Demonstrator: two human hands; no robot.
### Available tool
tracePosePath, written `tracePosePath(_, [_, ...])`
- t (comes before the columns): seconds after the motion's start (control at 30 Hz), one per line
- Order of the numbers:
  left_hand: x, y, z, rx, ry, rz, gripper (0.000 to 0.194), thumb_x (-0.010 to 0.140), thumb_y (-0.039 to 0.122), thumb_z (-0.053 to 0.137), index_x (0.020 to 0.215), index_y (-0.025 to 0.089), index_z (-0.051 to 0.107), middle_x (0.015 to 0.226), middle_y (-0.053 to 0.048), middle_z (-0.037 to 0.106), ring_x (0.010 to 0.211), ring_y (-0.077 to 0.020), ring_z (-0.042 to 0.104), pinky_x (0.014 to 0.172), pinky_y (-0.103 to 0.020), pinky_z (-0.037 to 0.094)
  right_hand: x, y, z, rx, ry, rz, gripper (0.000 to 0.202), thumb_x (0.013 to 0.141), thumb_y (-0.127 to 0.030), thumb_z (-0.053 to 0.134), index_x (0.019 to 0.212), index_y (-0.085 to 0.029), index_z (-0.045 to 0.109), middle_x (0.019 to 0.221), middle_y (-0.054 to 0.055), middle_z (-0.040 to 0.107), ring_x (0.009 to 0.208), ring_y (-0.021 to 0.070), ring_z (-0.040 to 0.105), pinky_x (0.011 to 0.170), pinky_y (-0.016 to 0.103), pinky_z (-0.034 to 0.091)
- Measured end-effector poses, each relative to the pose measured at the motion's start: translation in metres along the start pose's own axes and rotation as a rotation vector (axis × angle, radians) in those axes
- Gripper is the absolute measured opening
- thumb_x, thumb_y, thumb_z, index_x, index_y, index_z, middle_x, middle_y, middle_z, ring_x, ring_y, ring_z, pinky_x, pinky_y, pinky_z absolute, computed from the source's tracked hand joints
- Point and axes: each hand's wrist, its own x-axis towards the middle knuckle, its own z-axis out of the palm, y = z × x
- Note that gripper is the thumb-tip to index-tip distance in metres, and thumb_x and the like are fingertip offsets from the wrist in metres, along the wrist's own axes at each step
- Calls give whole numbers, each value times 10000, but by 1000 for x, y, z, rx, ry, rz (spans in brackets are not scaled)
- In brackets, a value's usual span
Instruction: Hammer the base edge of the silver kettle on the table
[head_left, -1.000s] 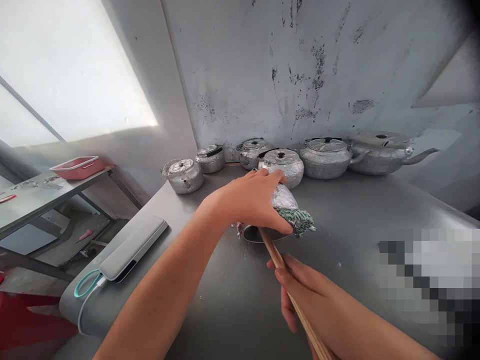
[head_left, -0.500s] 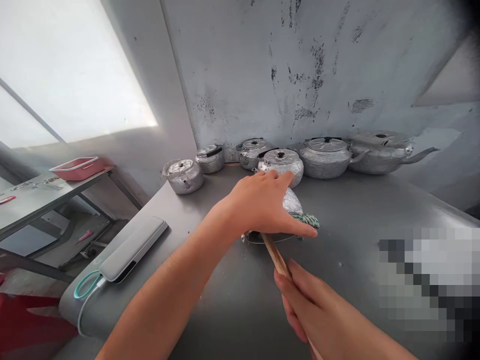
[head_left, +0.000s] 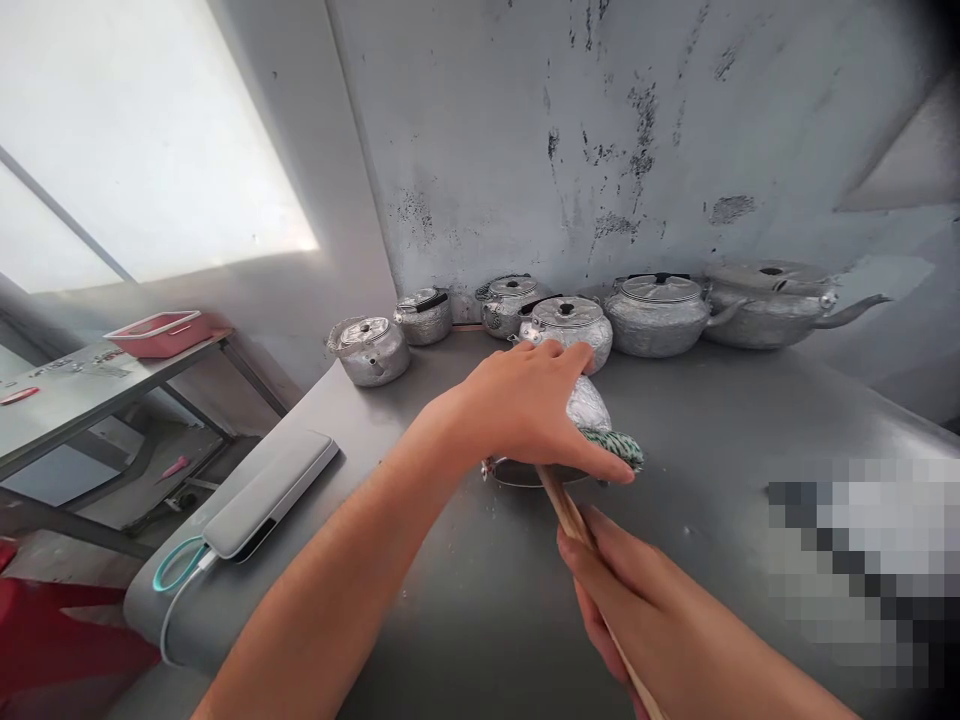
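Note:
A small silver kettle lies tipped with its dark mouth toward me, largely hidden under my left hand. That hand clasps it from above, fingers over the far side and thumb stretched along a green-and-white cord-wrapped handle. My right hand is closed around a wooden stick, which slants up and away. The stick's far end goes in at the kettle's mouth and is out of sight. Just beyond my left fingers stands a lidded silver kettle.
More silver kettles line the wall, among them a wide one and a long-spouted one. A grey power bank with a cable lies left on the grey table. A pink basket sits on a side table. Blurred blocks cover the right edge.
The view has shifted slightly. The stick and my right hand appear a little lower and to the right. My left hand keeps its hold on the kettle.

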Motion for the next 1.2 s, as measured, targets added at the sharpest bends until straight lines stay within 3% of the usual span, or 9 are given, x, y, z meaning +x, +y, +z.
tracePosePath(0.13, [0, 0, -2, 9, -16, 17, 879, 695, 801, 662, 1362, 250, 508, 1352, -77, 613, 1195, -319, 568, 924, -392, 498, -5, -10, 2, -54, -40, 49, 425, 1056, -528, 314, 782, -243, 470, 589, -30, 530, 432, 109, 476, 420, 225, 459])
tracePosePath(0.33, [-2, 0, -5, -10, -52, 16, 908, 686, 778, 692, 1398, 254, 484, 1392, -73, 588, 1252, -320, 534, 955, -392, 491, -12, -20, 4, -81, -73, -52, 379, 1082, -363, 268, 795, -243, 485, 470, -50, 501, 411, 109, 467, 411, 208, 410])
tracePosePath(0.47, [-4, 0, -6, -28, -61, 17, 909, 675, 775, 698, 1399, 267, 486, 1409, -63, 580, 1281, -323, 520, 987, -399, 481, -13, -18, 5, 2, -39, -71, 424, 1085, -399, 255, 747, -245, 458, 492, -42, 493, 437, 108, 452, 400, 206, 379])
tracePosePath(0.7, [-3, -2, -7, -51, -70, 20, 911, 665, 766, 709, 1402, 278, 489, 1425, -55, 570, 1298, -328, 511, 993, -408, 485, -5, -7, 9, 150, -93, 102, 512, 1044, -622, 251, 796, -239, 484, 562, -45, 481, 444, 99, 421, 406, 212, 434])
tracePosePath(0.87, [-4, -2, -7, -58, -81, -21, 934, 665, 773, 711, 1421, 278, 477, 1362, -79, 599, 1276, -330, 522, 953, -402, 501, -4, -4, 10, 167, -94, 67, 475, 1051, -591, 274, 810, -239, 483, 622, -41, 504, 485, 94, 419, 393, 184, 412])
tracePosePath(1.2, [-4, -6, -6, -74, -49, -8, 906, 682, 782, 695, 1394, 256, 501, 1367, -69, 583, 1228, -312, 523, 928, -402, 495, -7, -9, 13, 169, -125, 103, 458, 1066, -570, 256, 822, -241, 461, 554, -63, 463, 440, 88, 393, 405, 205, 419])
